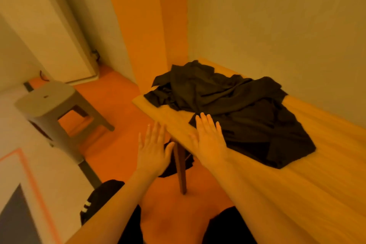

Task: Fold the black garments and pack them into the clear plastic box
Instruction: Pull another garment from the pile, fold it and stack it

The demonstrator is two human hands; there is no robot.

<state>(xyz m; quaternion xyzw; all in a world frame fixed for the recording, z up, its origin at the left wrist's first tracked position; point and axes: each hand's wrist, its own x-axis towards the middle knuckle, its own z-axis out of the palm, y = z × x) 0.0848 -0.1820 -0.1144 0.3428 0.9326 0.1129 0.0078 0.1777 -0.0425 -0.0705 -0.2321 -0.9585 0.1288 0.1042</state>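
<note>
A heap of crumpled black garments (227, 105) lies on the wooden table (316, 154), spreading from its far left corner toward the middle. My right hand (210, 138) is stretched flat over the table's left edge, its fingertips at the near edge of the black cloth. Over the floor, just left of the table edge, my left hand (153, 148) is held with straight spread fingers and holds nothing. The clear plastic box is not in view. The picture is blurred.
A grey metal stool (53, 103) stands on the orange floor to the left. One table leg (181, 168) drops below the edge, with a dark cloth (170, 164) on the floor behind it. Walls close in behind and right of the table.
</note>
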